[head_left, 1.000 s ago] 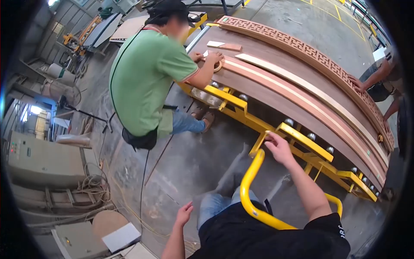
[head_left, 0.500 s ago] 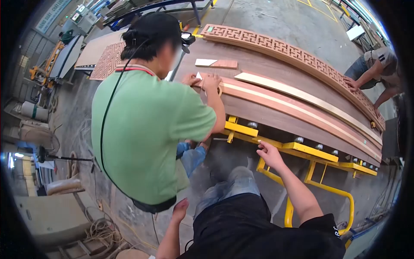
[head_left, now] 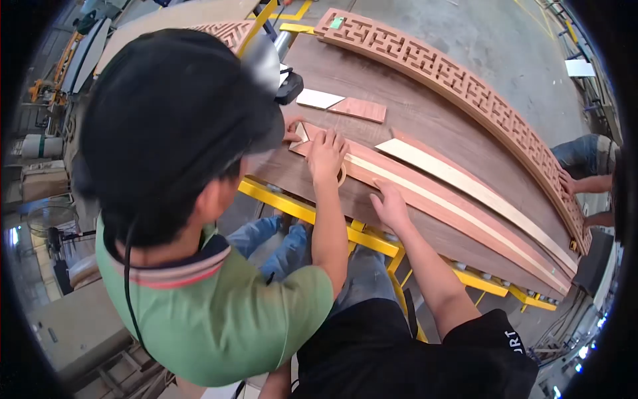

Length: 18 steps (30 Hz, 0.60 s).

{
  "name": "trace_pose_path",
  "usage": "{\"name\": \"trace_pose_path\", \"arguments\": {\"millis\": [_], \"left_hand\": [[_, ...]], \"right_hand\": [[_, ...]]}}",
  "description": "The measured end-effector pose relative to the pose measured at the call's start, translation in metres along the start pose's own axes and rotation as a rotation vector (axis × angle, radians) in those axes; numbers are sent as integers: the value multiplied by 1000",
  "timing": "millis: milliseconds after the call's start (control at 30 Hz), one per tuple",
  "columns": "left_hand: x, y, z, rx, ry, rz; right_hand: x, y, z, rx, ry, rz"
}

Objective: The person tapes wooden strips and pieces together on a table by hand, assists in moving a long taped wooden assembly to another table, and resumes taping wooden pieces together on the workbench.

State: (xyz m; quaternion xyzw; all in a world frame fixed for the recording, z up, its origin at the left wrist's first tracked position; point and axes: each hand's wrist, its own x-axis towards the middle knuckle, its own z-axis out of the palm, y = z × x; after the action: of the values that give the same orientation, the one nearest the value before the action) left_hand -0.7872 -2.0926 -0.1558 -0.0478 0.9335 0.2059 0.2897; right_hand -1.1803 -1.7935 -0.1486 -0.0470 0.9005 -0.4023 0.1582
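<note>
My right hand (head_left: 391, 207) is at the near edge of the long reddish strips with a pale band (head_left: 425, 188), fingertips on or just beside the wood, fingers apart and holding nothing. My left hand is hidden behind the person in green. That person's hand (head_left: 326, 154) presses on the strips' pointed end, with a tan ring (head_left: 342, 174) beside it. Beyond lie a pale angled strip (head_left: 458, 178) and a short two-tone piece (head_left: 342, 105) on the brown board (head_left: 266, 159).
A person in a green shirt (head_left: 219, 312) and black cap leans in close on my left. A carved lattice panel (head_left: 458, 80) runs along the far side, with another person's hands (head_left: 567, 183) on its right end. Yellow frame bars (head_left: 359, 238) stand below the board.
My right hand has moved forward from the yellow frame to the strips. My left hand has gone out of sight. The person in green now appears much closer, and the board fills more of the view.
</note>
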Motion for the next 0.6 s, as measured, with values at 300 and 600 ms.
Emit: {"name": "trace_pose_path", "arguments": {"millis": [300,600], "left_hand": [[424,180,-221,1131,187,312],[447,173,-214,1414,251,262]], "right_hand": [[99,10,13,-152,109,-268],[252,-41,16,-261,165,-262]]}}
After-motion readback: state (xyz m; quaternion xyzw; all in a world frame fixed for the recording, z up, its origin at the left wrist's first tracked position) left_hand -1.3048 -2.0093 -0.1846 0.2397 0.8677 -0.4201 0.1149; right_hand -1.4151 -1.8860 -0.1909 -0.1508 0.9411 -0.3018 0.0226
